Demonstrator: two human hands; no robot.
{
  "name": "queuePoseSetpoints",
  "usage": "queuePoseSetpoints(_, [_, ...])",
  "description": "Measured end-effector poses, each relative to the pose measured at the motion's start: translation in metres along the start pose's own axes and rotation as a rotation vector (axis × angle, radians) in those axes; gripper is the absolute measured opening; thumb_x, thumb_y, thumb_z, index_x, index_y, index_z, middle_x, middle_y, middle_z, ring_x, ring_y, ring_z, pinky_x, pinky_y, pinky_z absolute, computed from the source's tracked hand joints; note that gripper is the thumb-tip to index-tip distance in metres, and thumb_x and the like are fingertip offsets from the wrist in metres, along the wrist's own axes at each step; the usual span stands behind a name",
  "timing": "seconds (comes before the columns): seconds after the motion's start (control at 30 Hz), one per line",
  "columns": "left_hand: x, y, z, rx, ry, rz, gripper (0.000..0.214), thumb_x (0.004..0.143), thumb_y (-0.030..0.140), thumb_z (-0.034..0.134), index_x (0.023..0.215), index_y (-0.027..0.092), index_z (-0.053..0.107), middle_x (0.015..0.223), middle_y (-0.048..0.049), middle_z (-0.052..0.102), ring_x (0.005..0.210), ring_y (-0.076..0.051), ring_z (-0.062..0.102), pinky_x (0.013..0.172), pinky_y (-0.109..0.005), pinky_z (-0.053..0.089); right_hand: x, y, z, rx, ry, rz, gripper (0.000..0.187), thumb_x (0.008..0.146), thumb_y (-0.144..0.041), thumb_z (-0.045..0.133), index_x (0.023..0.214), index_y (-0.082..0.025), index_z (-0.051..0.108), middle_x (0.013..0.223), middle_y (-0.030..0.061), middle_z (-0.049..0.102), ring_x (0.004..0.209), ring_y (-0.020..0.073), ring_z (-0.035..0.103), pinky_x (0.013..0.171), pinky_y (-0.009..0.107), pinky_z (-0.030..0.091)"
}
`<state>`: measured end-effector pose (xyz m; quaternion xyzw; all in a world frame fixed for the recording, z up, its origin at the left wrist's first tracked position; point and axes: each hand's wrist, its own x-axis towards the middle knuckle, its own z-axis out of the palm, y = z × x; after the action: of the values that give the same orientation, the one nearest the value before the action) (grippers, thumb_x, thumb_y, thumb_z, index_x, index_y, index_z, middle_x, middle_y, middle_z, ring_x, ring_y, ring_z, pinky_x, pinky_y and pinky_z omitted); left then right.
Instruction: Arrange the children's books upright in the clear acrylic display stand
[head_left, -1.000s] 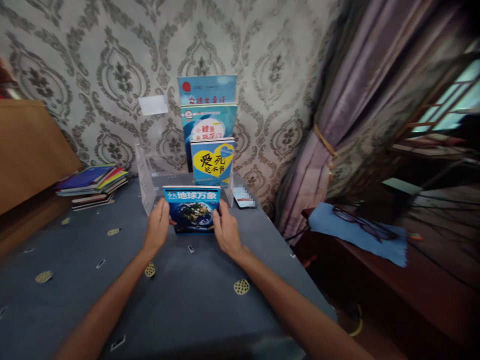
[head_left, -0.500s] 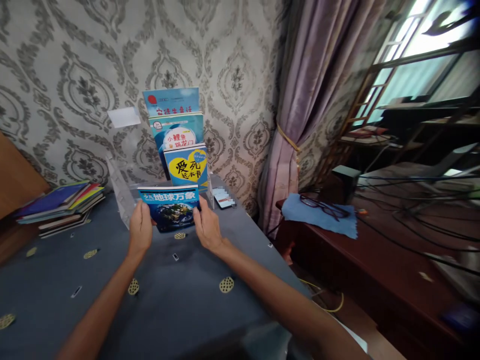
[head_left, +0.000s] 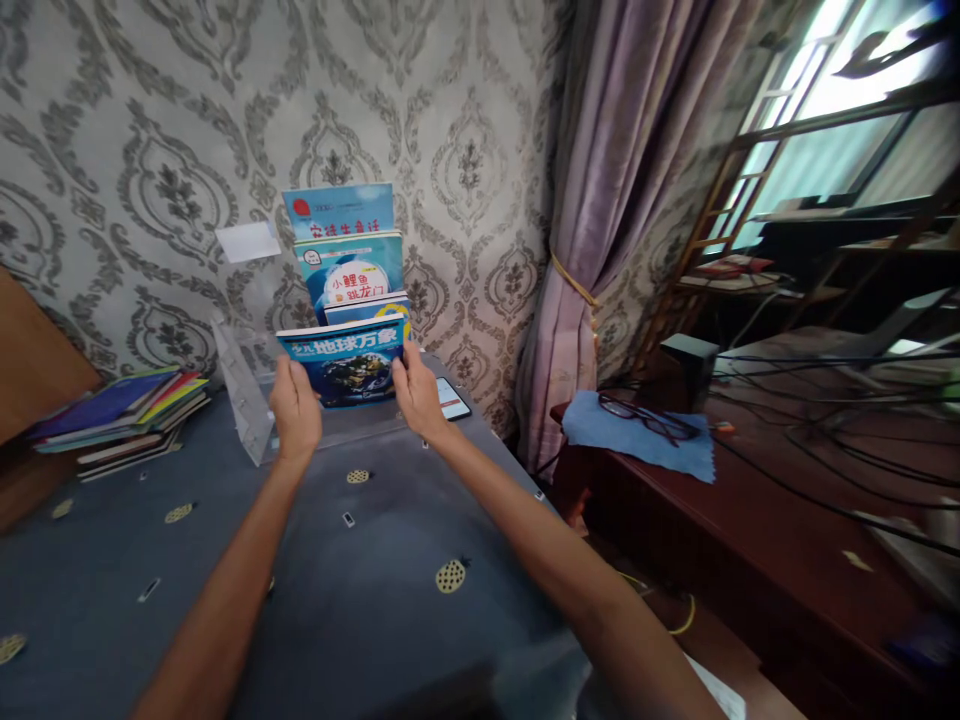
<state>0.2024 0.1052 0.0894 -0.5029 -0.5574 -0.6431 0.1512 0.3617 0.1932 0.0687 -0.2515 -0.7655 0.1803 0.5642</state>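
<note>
Both of my hands grip a blue book with an Earth picture on its cover (head_left: 346, 361), my left hand (head_left: 295, 408) at its left edge and my right hand (head_left: 417, 393) at its right edge. I hold it upright above the table, in front of a clear acrylic display stand (head_left: 244, 385). The stand holds three other blue books in tiers, the top one (head_left: 339, 209) highest, a second (head_left: 351, 274) below it, and a third (head_left: 369, 307) mostly hidden behind the held book.
A stack of colourful books (head_left: 112, 410) lies at the left on the blue-grey tablecloth (head_left: 375, 560). A phone (head_left: 454, 398) lies right of the stand. To the right, a dark wooden desk (head_left: 750, 520) carries glasses (head_left: 645, 415) on a blue cloth and cables. A purple curtain (head_left: 600, 200) hangs behind.
I have lifted the Earth book off the table and moved it up toward the stand, so it now covers most of the lowest book. The view has swung to the right.
</note>
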Motion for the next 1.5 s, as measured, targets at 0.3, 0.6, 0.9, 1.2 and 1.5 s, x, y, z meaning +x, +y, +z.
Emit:
queuePoseSetpoints(0.3, [-0.004,-0.013,0.023,0.058,-0.057,0.049,0.042,0.104,0.056,0.028,0.085,0.024,0.048,0.063,0.0037,0.044,0.057,-0.016,0.047,0.062,-0.032,0.038,0.010,0.037,0.001,0.026,-0.038,0.028,0.041,0.102,-0.037,0.026,0.136,-0.020,0.044,0.106,0.0102,0.067,0.091,0.0261,0.068,0.086,0.043,0.055])
queuePoseSetpoints(0.6, [-0.009,-0.028,0.033,-0.003,-0.131,0.019,0.038,0.103,0.053,0.034,0.086,0.023,0.049,0.062,0.0040,0.046,0.055,-0.015,0.051,0.062,-0.031,0.042,0.016,0.065,0.005,0.044,-0.075,0.027,0.038,0.104,-0.045,0.027,0.130,-0.024,0.045,0.101,0.0078,0.065,0.082,0.0226,0.066,0.081,0.042,0.058])
queuePoseSetpoints(0.9, [-0.012,-0.044,0.038,-0.060,-0.186,-0.046,0.033,0.103,0.051,0.038,0.093,0.022,0.052,0.065,0.0028,0.050,0.055,-0.015,0.056,0.062,-0.030,0.044,0.016,0.065,-0.001,0.072,-0.152,0.049,0.045,0.103,-0.059,0.026,0.120,-0.024,0.050,0.091,0.0050,0.062,0.069,0.0199,0.067,0.071,0.038,0.058])
queuePoseSetpoints(1.2, [-0.012,-0.050,0.041,-0.039,-0.220,-0.044,0.026,0.104,0.040,0.038,0.098,0.021,0.055,0.065,0.0024,0.051,0.054,-0.016,0.058,0.063,-0.031,0.047,0.015,0.072,0.001,0.069,-0.150,0.062,0.047,0.102,-0.058,0.029,0.125,-0.022,0.049,0.097,0.0078,0.064,0.076,0.0222,0.066,0.073,0.040,0.057])
queuePoseSetpoints(1.5, [-0.017,-0.064,0.050,0.031,-0.216,-0.011,0.020,0.101,0.031,0.039,0.090,0.022,0.054,0.072,-0.0006,0.053,0.069,-0.019,0.059,0.073,-0.031,0.045,0.010,0.094,0.005,-0.031,-0.160,0.057,0.019,0.098,-0.039,0.037,0.097,-0.025,0.050,0.087,0.0063,0.060,0.079,0.0242,0.062,0.077,0.041,0.053])
